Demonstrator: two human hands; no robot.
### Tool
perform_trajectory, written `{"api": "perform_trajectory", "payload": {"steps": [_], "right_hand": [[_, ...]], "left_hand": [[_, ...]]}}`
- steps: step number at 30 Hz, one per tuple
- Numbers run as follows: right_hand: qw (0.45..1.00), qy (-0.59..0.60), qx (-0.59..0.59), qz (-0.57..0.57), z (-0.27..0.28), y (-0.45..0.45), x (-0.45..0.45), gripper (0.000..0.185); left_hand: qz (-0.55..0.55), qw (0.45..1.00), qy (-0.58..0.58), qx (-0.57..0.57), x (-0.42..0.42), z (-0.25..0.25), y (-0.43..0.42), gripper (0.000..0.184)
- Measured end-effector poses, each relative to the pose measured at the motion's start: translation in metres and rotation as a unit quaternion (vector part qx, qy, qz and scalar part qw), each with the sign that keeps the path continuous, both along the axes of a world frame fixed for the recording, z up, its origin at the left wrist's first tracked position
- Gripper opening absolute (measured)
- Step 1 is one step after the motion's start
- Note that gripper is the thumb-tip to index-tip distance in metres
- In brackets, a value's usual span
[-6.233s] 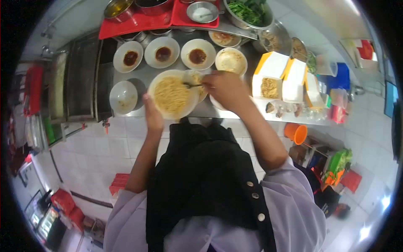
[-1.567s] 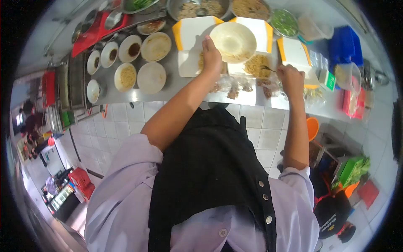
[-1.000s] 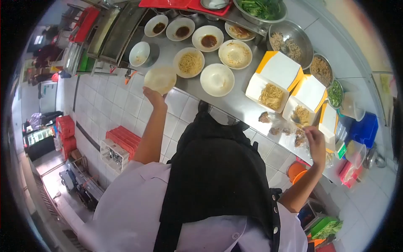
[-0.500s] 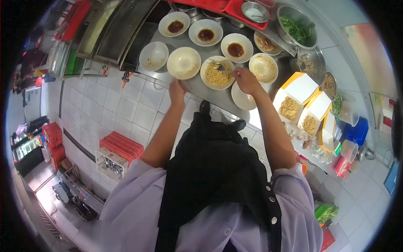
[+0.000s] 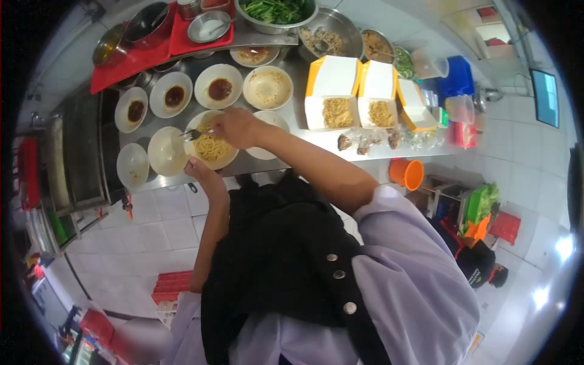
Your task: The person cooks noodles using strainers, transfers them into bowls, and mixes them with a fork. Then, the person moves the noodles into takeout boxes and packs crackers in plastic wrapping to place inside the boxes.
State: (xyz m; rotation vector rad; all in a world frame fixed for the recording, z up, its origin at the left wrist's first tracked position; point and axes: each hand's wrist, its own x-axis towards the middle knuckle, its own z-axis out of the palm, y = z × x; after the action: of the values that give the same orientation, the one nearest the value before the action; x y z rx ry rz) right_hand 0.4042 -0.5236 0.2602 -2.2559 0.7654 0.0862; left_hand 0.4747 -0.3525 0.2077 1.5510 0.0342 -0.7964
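Note:
My right hand [image 5: 236, 127] is closed around the handle of a fork [image 5: 193, 134], its tines pointing left over a white bowl of yellow noodles [image 5: 211, 148]. Down at that bowl's front left rim, my left hand [image 5: 205, 174] pinches the edge with thumb and fingers. Immediately left of it stands a white bowl [image 5: 164, 152] with a bare inside, close to my left fingertips. Behind are several bowls with dark sauce, one of them this sauce bowl [image 5: 219, 89]. A smeared bowl [image 5: 267, 89] is behind my right wrist, and my forearm partly covers another pale bowl [image 5: 271, 119].
Open cartons of noodles [image 5: 336, 114] stand right on the steel counter [image 5: 298, 131], with plastic bags before them. A raised shelf holds red trays [image 5: 182, 36] and a bowl of greens [image 5: 277, 25]. An orange bucket [image 5: 406, 174] is below the counter; another person [image 5: 477, 264] is at the far right.
My view has swung right, so the counter appears further left. My left hand has come up to the noodle bowl's rim. The fork, previously in the noodles, is now lifted and turned leftward.

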Motion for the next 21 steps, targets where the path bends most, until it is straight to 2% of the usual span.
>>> {"api": "perform_trajectory", "payload": {"steps": [1, 4, 5, 6, 8, 11, 12, 14, 17, 18, 20, 21], "right_hand": [[1.0, -0.028, -0.002, 0.002, 0.012, 0.001, -0.012, 0.029], [0.995, -0.092, 0.011, -0.035, 0.056, 0.012, -0.062, 0.026], [0.986, -0.161, -0.023, -0.031, 0.052, 0.014, -0.08, 0.024], [0.972, -0.227, -0.058, -0.033, 0.048, 0.014, -0.101, 0.022], [0.975, -0.208, 0.036, -0.073, 0.09, 0.005, -0.149, 0.017], [0.975, -0.118, 0.059, -0.181, 0.122, -0.031, -0.26, 0.015], [0.965, -0.135, 0.005, -0.223, 0.127, -0.045, -0.306, 0.017], [0.952, -0.082, -0.034, -0.294, 0.132, -0.083, -0.411, 0.021], [0.924, 0.049, -0.101, -0.366, 0.109, -0.158, -0.566, 0.036], [0.914, 0.097, -0.129, -0.373, 0.084, -0.194, -0.616, 0.037], [0.912, 0.099, -0.182, -0.355, 0.007, -0.26, -0.708, 0.047], [0.904, 0.13, -0.181, -0.366, -0.015, -0.283, -0.73, 0.052]], "left_hand": [[0.006, 1.0, -0.02, 0.007, 0.002, -0.003, 0.003, 0.051], [-0.097, 0.967, -0.234, -0.027, -0.001, -0.011, 0.021, 0.056], [-0.054, 0.979, -0.183, -0.077, -0.01, 0.001, 0.013, 0.06], [-0.051, 0.978, -0.194, -0.06, -0.021, 0.015, 0.004, 0.064], [-0.066, 0.986, -0.141, 0.055, -0.046, 0.036, -0.007, 0.066], [-0.146, 0.988, -0.057, -0.018, -0.088, 0.039, -0.027, 0.067], [-0.139, 0.986, -0.032, -0.088, -0.112, 0.044, -0.041, 0.065], [-0.173, 0.978, -0.051, -0.101, -0.166, 0.065, -0.062, 0.067], [-0.19, 0.977, -0.01, -0.094, -0.249, 0.085, -0.086, 0.07], [-0.188, 0.978, 0.011, -0.094, -0.273, 0.084, -0.094, 0.071], [-0.184, 0.977, 0.056, -0.091, -0.316, 0.077, -0.1, 0.072], [-0.189, 0.977, 0.059, -0.076, -0.343, 0.081, -0.106, 0.071]]}}
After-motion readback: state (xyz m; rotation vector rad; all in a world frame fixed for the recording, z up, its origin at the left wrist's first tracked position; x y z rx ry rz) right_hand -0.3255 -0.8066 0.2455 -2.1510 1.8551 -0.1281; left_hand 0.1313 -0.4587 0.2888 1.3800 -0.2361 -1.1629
